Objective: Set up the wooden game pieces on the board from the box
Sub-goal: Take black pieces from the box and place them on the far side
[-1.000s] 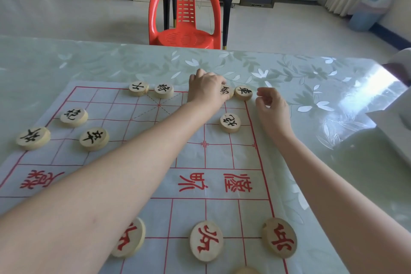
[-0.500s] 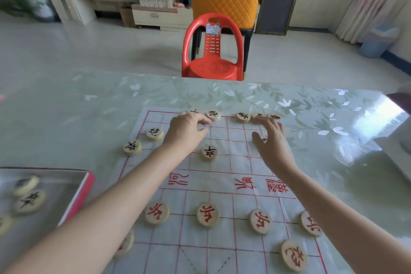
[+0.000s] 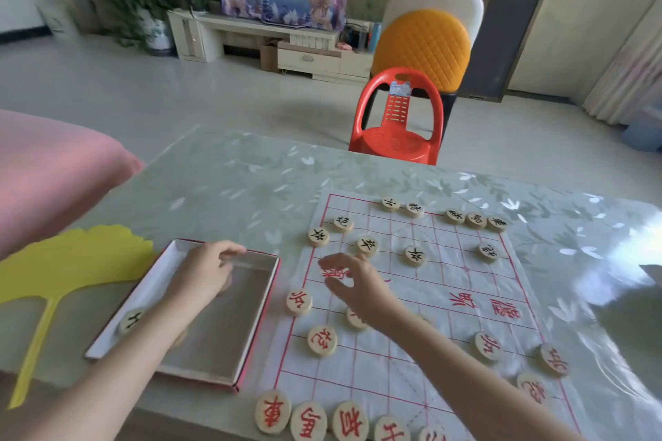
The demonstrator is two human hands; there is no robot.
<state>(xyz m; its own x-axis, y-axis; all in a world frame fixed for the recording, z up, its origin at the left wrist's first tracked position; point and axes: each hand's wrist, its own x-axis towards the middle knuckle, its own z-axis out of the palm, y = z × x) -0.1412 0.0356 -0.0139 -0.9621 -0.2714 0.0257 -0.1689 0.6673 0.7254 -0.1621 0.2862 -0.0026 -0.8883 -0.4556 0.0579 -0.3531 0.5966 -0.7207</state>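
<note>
Head view: my left hand [image 3: 204, 272] dips into the box [image 3: 154, 283] for pieces [image 3: 130, 320], grip I cannot tell, while my right hand [image 3: 353, 283] hovers slack over the board [image 3: 447, 279].

Left hand [image 3: 202, 272] has left the board [image 3: 447, 279] for the box [image 3: 222, 333]; right hand [image 3: 353, 285] drew back.

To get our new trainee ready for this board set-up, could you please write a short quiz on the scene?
1. True or false: the left hand is over the box.
2. What lies left of the box? A) a yellow fan B) a cup C) a book
3. Fill in: the far pieces on the board bear ___ characters.
Key: 1 true; 2 A; 3 black.
</note>
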